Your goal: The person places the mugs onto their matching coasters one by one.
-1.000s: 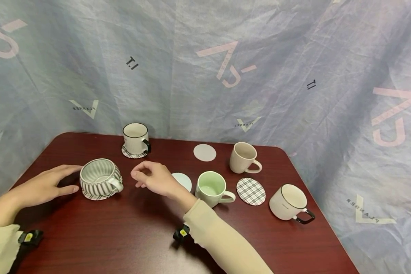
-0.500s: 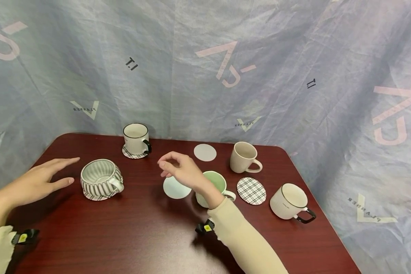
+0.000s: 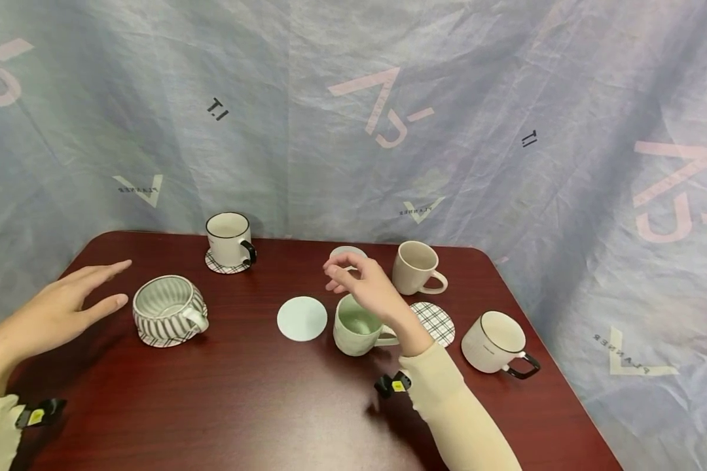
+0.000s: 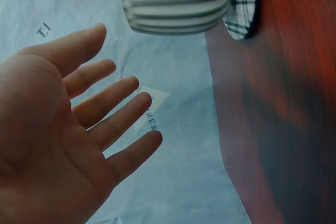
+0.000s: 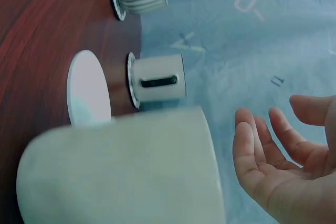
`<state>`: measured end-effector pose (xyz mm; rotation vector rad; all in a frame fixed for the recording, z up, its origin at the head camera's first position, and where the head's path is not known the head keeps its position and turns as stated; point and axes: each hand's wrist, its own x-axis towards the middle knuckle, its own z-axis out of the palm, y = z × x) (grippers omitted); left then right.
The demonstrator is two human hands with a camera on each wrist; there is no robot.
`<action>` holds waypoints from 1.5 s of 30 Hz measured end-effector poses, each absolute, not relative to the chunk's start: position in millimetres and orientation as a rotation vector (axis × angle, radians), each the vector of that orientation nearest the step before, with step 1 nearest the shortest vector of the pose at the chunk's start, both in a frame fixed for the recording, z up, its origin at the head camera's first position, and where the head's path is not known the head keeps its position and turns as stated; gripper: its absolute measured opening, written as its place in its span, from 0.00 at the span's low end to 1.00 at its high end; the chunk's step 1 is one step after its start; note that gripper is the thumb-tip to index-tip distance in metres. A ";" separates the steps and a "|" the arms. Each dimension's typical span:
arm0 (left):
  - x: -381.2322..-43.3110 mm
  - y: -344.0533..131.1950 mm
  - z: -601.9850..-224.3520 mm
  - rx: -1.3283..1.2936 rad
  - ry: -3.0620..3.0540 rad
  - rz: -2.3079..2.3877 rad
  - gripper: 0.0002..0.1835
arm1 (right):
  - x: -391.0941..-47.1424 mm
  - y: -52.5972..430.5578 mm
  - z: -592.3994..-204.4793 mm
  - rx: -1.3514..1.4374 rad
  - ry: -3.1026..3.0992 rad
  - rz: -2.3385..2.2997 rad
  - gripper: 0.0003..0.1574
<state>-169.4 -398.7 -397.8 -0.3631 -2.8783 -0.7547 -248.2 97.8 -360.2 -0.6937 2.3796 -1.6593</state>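
Note:
To the left of a striped round mug (image 3: 165,317), my left hand (image 3: 65,307) hovers with fingers spread and nothing in it; the left wrist view shows a gap between fingertips and mug. That mug rests on a plaid coaster (image 3: 153,342), its handle toward the right. My right hand (image 3: 368,288) is in the air over the far side of a pale green mug (image 3: 353,340), fingers loosely bent and holding nothing. This mug stands on the bare table beside a plain pale round coaster (image 3: 302,319). In the right wrist view the green mug (image 5: 121,171) looms close below the hand.
A black-rimmed white mug (image 3: 226,242) stands on a plaid coaster at the back left. Behind my right hand lies a partly hidden white coaster (image 3: 349,250). Rightward are a beige mug (image 3: 411,271), a plaid coaster (image 3: 438,320) and a black-handled white mug (image 3: 486,347). A grey curtain (image 3: 306,131) hangs behind.
My right hand has moved right, from near the striped mug to over the green mug, uncovering the pale coaster. My left hand has drawn slightly away from the striped mug. The mugs have stayed put.

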 end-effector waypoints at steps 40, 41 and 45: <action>-193.7 -289.5 -363.9 -0.530 -2.737 -0.673 0.38 | -249.7 187.6 -355.7 -0.601 2.659 -1.571 0.13; -194.3 -286.2 -363.6 -0.538 -2.736 -0.670 0.38 | -248.9 189.0 -355.9 -0.589 2.667 -1.571 0.13; -196.3 -271.9 -361.8 -0.570 -2.730 -0.651 0.38 | -247.2 196.7 -358.6 -0.557 2.734 -1.535 0.14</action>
